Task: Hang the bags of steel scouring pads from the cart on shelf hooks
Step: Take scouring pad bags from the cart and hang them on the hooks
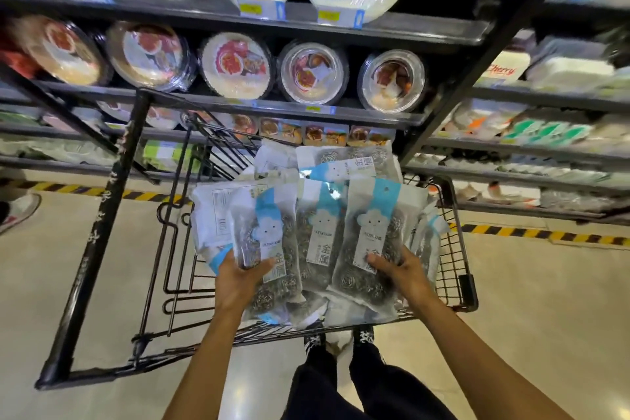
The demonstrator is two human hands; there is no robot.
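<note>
the left hand [243, 278] grips the left bag [266, 239] of steel pads near its bottom end, with the thumb on top and the fingers curled under. the right hand [407, 274] grips the right bag [370, 235] the same way, thumb on the front and fingers tucked behind. both bags sit just over the pile of bags [344, 164] in the cart [458, 259]. a middle bag [320, 232] lies between them, and i cannot tell if a hand holds it too.

each held bag points the long way, away from the person. the blue top end is far from the hand and close to the shelves [375, 114]. the hands have the low end, so the top end is free to go up first. that looks like the right way round for hanging.

i cannot see any hooks here. the shelves in front hold round food trays [235, 65]. the person likely has to lift the bags and look for the hooks. both hands are about the same way from the shelves.
</note>
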